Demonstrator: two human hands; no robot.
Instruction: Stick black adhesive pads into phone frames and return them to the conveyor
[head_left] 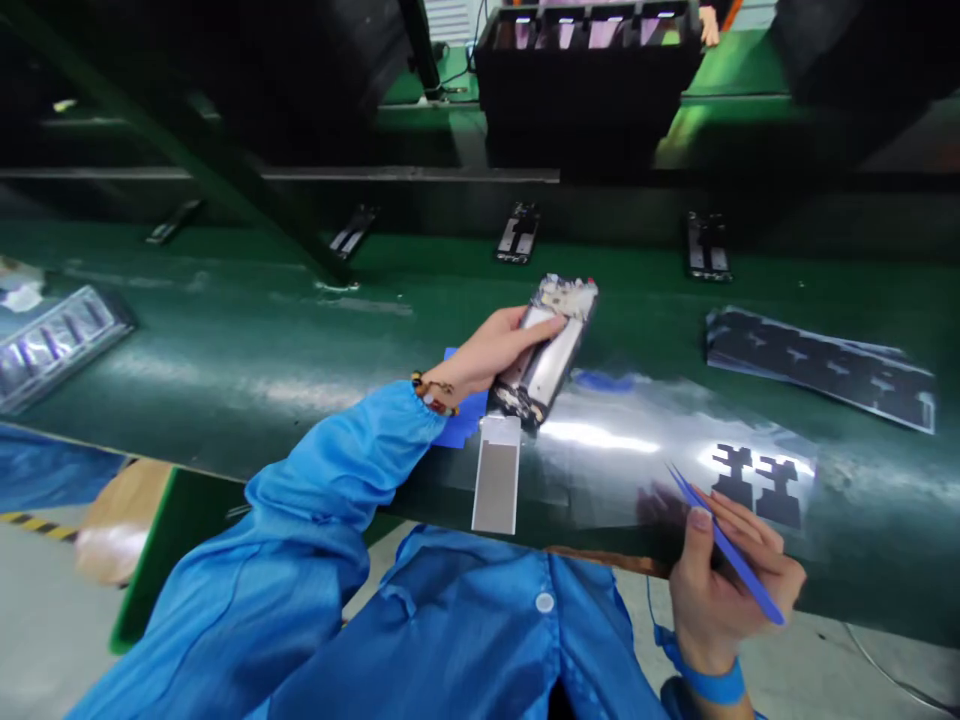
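The silver, open-backed phone frame with exposed circuitry (551,345) lies tilted in the left hand (491,350), whose fingers clamp around it above the green bench (225,340). A grey rectangular strip (496,475) hangs from its near end. The right hand (724,580) is closed on thin blue plastic tweezers (724,545), just beside a shiny sheet of black die-cut stickers (757,480).

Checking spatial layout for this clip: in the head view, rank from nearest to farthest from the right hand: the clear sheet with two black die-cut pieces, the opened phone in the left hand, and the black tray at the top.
From the right hand, which holds blue tweezers:
1. Clear sheet with black die-cut pieces, just above the hand.
2. Opened phone, up and left, gripped by the left hand.
3. Black tray, far across the green belt.
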